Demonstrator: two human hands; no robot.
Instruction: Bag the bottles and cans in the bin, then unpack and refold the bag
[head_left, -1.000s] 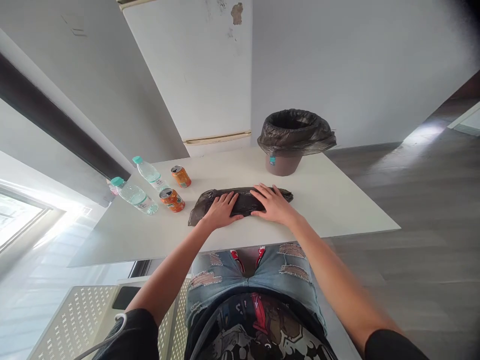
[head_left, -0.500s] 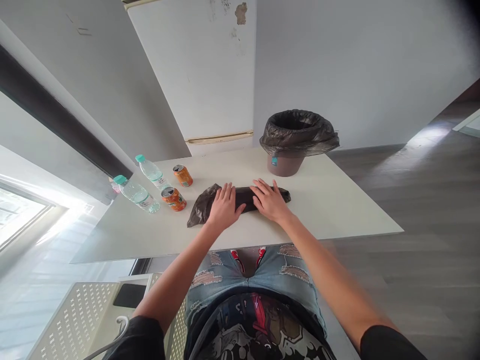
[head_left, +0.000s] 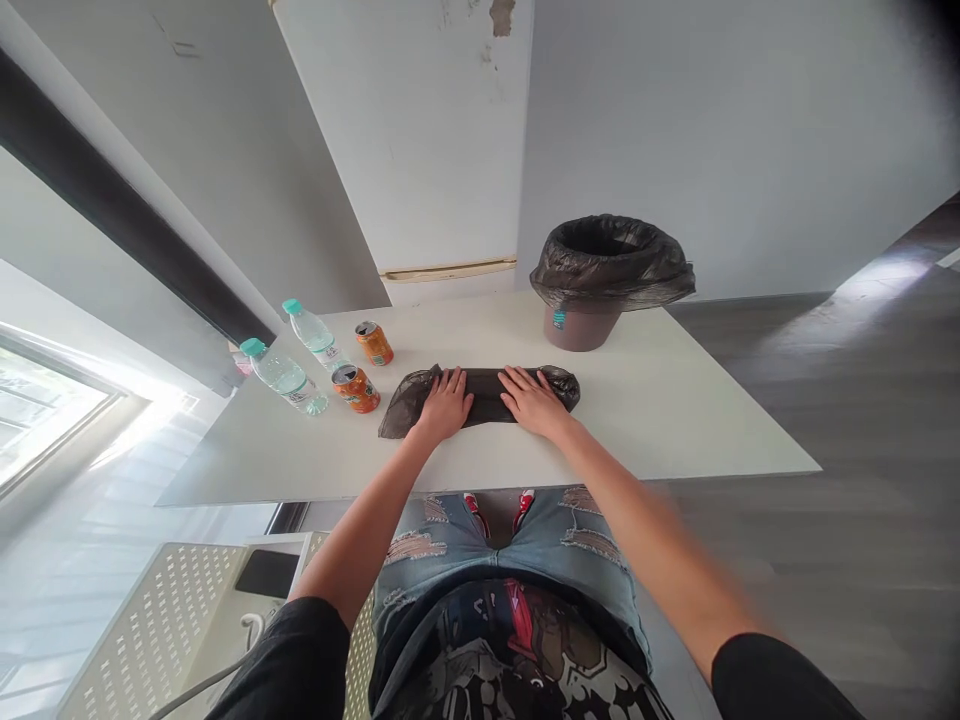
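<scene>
A black plastic bag (head_left: 487,396) lies folded into a long strip on the white table (head_left: 645,430) in front of me. My left hand (head_left: 446,402) rests flat on its left part, fingers stretched out. On the right part lies my right hand (head_left: 534,400), also flat with the fingers extended. Loose, crumpled ends of the bag stick out beyond both hands. Some of the bag is hidden under the palms.
A brown bin (head_left: 581,328) lined with a black bag stands at the back right. To the left are two orange cans, one nearer (head_left: 355,388) and one farther (head_left: 373,343), beside two clear bottles, a front bottle (head_left: 285,378) and a rear bottle (head_left: 313,335).
Both hands have shifted slightly and lie flatter on the bag. The bag looks more spread and flattened between them. The camera view has moved a little.
</scene>
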